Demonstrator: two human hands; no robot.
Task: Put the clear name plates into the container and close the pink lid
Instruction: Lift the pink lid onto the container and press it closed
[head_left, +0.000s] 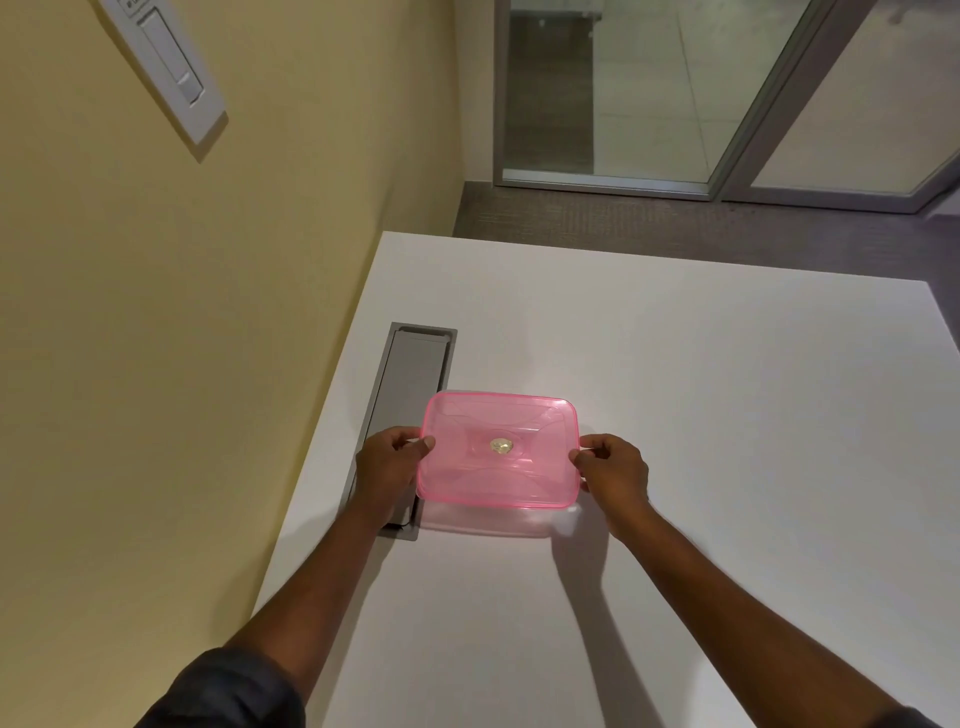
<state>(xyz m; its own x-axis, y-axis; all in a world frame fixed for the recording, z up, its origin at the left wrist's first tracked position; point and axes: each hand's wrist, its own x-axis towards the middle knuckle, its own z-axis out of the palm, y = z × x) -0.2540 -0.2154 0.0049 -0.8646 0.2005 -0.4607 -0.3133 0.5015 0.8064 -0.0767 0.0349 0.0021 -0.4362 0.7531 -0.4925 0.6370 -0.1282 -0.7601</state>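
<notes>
A translucent pink lid (498, 449) with a small pale knob at its centre lies on top of a clear container (488, 522), whose near wall shows below the lid's front edge. The container stands on the white table (701, 415). My left hand (387, 467) grips the lid's left edge, thumb on top. On the opposite side, my right hand (613, 467) pinches the right edge the same way. Through the pink plastic I cannot make out any name plates.
A grey cable hatch (413, 384) is set into the table just left of the container, under my left hand. A yellow wall runs along the table's left side. Beyond the far table edge are carpet and glass doors.
</notes>
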